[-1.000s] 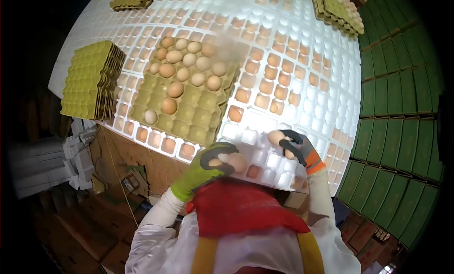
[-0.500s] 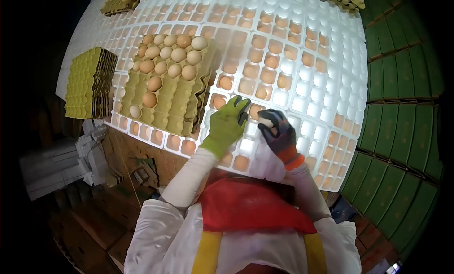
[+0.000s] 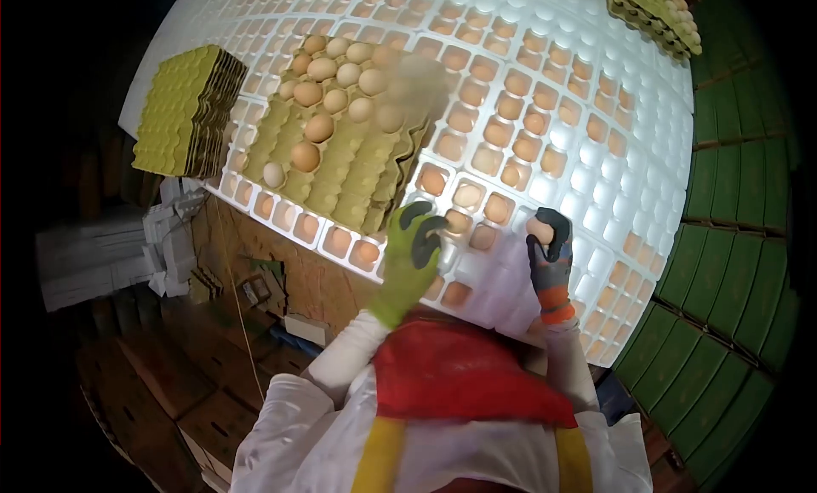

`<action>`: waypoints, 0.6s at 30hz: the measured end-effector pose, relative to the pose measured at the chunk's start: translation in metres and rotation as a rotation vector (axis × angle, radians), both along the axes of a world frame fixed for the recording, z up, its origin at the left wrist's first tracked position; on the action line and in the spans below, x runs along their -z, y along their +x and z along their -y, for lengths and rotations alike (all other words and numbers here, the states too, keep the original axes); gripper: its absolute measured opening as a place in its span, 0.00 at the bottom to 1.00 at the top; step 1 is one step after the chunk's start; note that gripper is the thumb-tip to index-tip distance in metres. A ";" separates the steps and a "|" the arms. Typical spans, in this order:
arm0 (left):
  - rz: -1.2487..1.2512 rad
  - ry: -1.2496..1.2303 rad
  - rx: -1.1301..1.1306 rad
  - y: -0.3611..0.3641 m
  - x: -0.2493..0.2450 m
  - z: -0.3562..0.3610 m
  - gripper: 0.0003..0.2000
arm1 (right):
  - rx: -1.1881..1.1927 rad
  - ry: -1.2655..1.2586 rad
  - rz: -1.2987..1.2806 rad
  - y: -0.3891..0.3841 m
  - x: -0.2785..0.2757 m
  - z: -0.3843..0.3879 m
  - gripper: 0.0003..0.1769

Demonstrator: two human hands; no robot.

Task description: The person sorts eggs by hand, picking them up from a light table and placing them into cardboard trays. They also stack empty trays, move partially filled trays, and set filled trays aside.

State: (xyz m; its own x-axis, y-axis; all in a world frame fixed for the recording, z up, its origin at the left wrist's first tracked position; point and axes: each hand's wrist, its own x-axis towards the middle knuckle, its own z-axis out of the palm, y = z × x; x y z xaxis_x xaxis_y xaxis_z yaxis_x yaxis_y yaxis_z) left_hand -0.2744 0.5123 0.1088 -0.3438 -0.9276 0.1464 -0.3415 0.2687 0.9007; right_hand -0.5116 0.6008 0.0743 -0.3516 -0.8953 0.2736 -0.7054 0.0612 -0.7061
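My left hand [image 3: 413, 259], in a green glove with dark fingertips, is over the near cells of the white plastic trays [image 3: 400, 186]. Its fingers are bent and apart, beside a brown egg [image 3: 457, 222], with nothing visible between them. To the right, my right hand [image 3: 551, 259], in a grey and orange glove, has its thumb and fingers around a pale egg [image 3: 539, 231]. Between the hands, a light egg [image 3: 467, 195] and a brown egg [image 3: 497, 208] sit in cells. A stack of cardboard egg trays [image 3: 349, 165] is left of my left hand, its top tray partly filled.
More cardboard trays [image 3: 183, 114] are stacked at the left edge. Another stack with eggs [image 3: 655, 16] is at the far right. Green boxes [image 3: 732, 263] line the right side. White objects [image 3: 102, 259] lie at the lower left. A blur covers part of the top tray.
The view has shifted. My right hand has moved right, away from my left hand, with an egg in its fingers. Cells between the hands that were covered now show eggs.
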 end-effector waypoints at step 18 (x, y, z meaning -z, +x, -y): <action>0.023 -0.127 -0.492 0.212 -0.081 0.114 0.16 | -0.055 -0.035 0.158 0.067 -0.041 0.107 0.17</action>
State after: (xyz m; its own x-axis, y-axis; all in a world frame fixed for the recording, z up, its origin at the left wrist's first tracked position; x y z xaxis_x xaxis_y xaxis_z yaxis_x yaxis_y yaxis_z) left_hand -0.0624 0.3980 0.1900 0.1251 -0.9557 0.2664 -0.4748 0.1781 0.8619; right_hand -0.4448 0.4935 0.1157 -0.3430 -0.9055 0.2500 -0.5874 -0.0009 -0.8093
